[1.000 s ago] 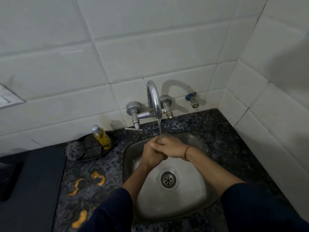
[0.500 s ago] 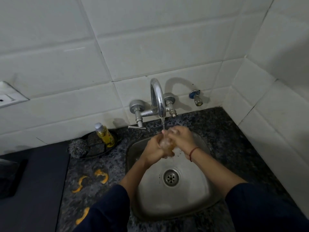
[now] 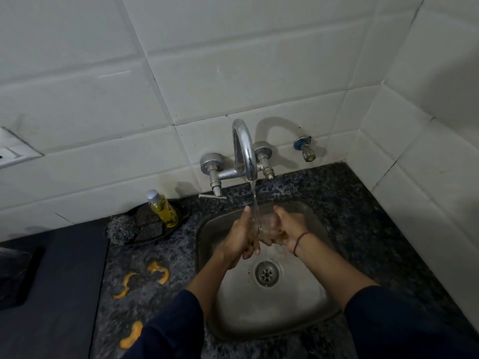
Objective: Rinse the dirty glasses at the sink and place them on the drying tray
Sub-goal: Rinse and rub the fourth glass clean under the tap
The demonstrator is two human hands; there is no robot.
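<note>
Two bare hands meet under running water, cupped around a clear glass (image 3: 268, 224) that is hard to make out between them. The left hand (image 3: 242, 237) presses against one side of the glass, fingers pointing up toward the spout. The right hand (image 3: 287, 226), with a red thread at the wrist, wraps the other side; both hands are closed on the glass, holding it together. They likely hold it this way so the stream can run over and into it while the fingers rub it clean.

The faucet (image 3: 245, 151) serves as the landmark. Its curved spout pours a thin stream (image 3: 254, 203) straight down onto the glass, directly below the spout. Beneath the hands lies the steel sink (image 3: 305, 312), its drain (image 3: 267, 273) below the faucet and nearer the person. Left of the faucet, a dark dish (image 3: 155, 224) holds a yellow soap bottle (image 3: 163, 208) and a steel scrubber (image 3: 121, 228), kept within easy reach. Further left and nearer the person, orange peel scraps (image 3: 158, 272) lie on the speckled stone counter (image 3: 363, 216). Right of the faucet, a small blue-handled tap (image 3: 305, 149) juts from the white tiled wall.

No drying tray is in view, and no other glasses.
</note>
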